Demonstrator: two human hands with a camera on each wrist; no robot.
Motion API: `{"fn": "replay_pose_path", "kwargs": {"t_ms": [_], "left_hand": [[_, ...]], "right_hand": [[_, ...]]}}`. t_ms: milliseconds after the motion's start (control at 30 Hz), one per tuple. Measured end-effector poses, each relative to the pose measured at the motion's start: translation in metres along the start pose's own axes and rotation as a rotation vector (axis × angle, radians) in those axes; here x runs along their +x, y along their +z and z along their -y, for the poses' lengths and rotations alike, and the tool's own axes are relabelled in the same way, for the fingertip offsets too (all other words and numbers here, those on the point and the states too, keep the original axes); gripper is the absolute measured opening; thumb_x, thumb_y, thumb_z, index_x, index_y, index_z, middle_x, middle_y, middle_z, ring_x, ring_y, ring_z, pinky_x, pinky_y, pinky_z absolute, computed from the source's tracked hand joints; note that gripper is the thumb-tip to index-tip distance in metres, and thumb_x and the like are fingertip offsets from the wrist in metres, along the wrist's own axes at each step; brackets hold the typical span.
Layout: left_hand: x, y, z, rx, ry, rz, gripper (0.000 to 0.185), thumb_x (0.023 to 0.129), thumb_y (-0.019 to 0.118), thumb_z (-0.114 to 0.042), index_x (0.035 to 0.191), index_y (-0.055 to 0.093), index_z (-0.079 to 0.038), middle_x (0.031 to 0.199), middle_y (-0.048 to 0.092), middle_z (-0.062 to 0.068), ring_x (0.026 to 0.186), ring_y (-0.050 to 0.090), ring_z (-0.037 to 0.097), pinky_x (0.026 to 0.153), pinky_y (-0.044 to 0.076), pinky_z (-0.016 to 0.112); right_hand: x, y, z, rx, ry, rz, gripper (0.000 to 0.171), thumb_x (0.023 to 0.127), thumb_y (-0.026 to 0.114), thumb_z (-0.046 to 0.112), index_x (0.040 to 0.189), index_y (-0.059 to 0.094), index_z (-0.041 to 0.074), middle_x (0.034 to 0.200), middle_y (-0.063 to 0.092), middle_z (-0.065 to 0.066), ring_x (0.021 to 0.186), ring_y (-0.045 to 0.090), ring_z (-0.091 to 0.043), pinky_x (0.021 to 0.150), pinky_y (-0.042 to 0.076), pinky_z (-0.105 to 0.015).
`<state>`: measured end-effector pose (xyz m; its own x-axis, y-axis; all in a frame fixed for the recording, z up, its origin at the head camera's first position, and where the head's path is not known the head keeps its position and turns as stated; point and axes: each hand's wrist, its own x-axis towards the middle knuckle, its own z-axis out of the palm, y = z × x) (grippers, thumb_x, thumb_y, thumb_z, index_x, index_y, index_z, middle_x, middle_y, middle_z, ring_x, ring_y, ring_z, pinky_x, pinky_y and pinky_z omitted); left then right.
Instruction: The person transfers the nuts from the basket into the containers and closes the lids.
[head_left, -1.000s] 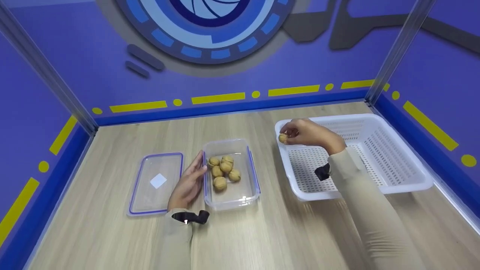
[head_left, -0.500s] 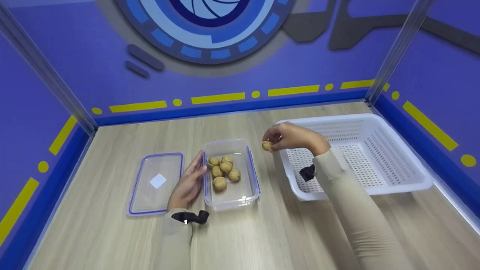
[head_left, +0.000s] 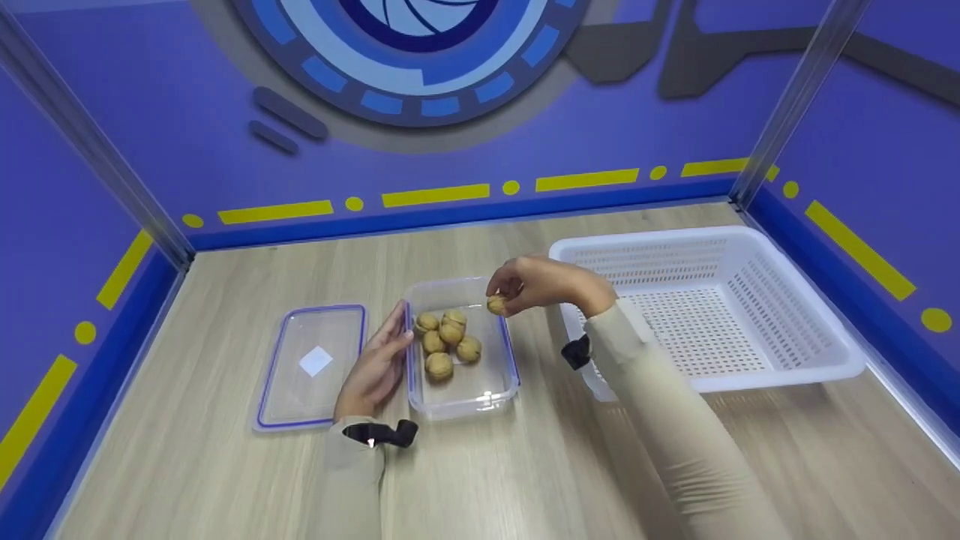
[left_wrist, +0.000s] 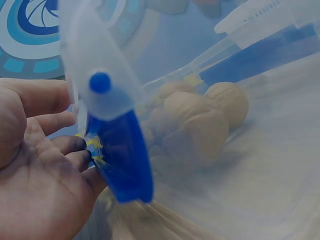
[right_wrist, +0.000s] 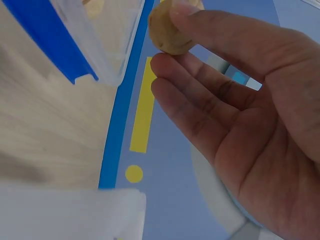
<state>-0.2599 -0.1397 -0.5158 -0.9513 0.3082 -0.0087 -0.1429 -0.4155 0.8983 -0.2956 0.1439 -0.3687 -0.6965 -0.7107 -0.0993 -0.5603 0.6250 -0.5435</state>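
My right hand [head_left: 544, 286] pinches a walnut [head_left: 496, 304] between thumb and fingertips, over the right rim of a clear plastic food box [head_left: 484, 382]. The right wrist view shows the same walnut [right_wrist: 170, 31] at the thumb tip, with the palm otherwise bare. Several walnuts [head_left: 439, 366] lie inside the box, mostly toward its left side. My left hand [head_left: 373, 375] rests against the box's left wall, fingers extended along it. Seen from the left wrist, a blue side clip [left_wrist: 122, 155] hangs beside those fingers [left_wrist: 52, 122].
A white perforated basket [head_left: 817, 379] stands on the right, partly covered by my right arm. To the left of the box lies its clear lid [head_left: 311, 397] with a blue seal and a white square label [head_left: 316, 361]. Printed blue wall panels enclose the wooden table [head_left: 465, 480].
My right hand has carried the walnut leftward from the basket's left rim across the gap to the box's right rim. The left hand and the box stay where they were.
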Motion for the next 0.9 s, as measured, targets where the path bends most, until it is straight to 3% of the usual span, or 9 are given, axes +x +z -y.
{"fn": "replay_pose_path", "kwargs": {"t_ms": [667,900], "left_hand": [[0.001,0.001,-0.001,-0.001,-0.01,-0.008,0.066,0.097,0.038,0.004,0.154,0.007,-0.008,0.163,-0.009,0.005,0.149,-0.012,0.019,0.122,-0.007,0.032],[0.001,0.0,-0.001,0.001,-0.007,-0.006,0.065,0.097,0.037,0.005,0.154,0.007,-0.007,0.163,-0.009,0.005,0.149,-0.012,0.019,0.122,-0.008,0.033]], "right_hand": [[0.034,0.034,0.021,-0.039,-0.028,0.061,0.034,0.078,0.073,0.006,0.112,0.07,0.006,0.099,0.072,-0.008,0.089,0.065,-0.018,0.081,0.055,-0.027],[0.043,0.044,0.02,-0.037,-0.03,0.076,0.033,0.078,0.072,0.004,0.111,0.071,0.004,0.096,0.072,-0.01,0.084,0.064,-0.016,0.074,0.054,-0.022]]}}
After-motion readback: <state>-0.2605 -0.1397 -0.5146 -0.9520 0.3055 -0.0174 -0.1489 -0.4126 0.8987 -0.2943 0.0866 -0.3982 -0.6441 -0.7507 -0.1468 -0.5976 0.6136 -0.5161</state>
